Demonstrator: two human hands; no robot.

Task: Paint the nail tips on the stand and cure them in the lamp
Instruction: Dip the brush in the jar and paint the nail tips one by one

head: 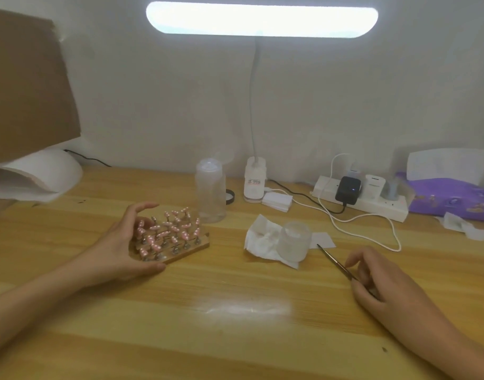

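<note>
Nail tips (pixel 169 231): pink with white dots, each perched on a small metal peg. They stand in crowded rows on the flat wooden stand (pixel 202 243), left of centre on the pale wooden table (pixel 235 338). Finish is too blurred to judge.
Right hand (pixel 378 281): nearest, low over the table at right. Its fingers are loosely curled and pinch the thin dark-handled brush (pixel 332 259) partway down the handle.
Brush: the bristle end points away towards the jar, well apart from the stand. Judged parked, not painting.
Left hand (pixel 125 242): the thumb lies along the stand's near edge and the fingers arch over its left side. This spanning hold likely steadies or lifts the whole board without touching the wet tips.
Stand: flat on the table, set at a slant to the table's edge.
Jar (pixel 295 239): squat frosted glass, standing on a crumpled white tissue (pixel 260 239) just beyond the brush tip. Handy for rinsing and wiping, at a guess.
Bottle (pixel 210 190): tall translucent plastic, just behind the stand.
Curing lamp (pixel 51 171): white dome at far left, partly under a brown cardboard sheet (pixel 26 86). It sits on the left hand's side, so the carry is short.
Desk lamp (pixel 261 20): long lit white bar on a bendy neck, throwing glare on the table.
Back edge: white power strip (pixel 372 204) with plugs and cables.
Progress: every tip seen carries colour and dots. Painting looks about done, and curing is judged next.
</note>
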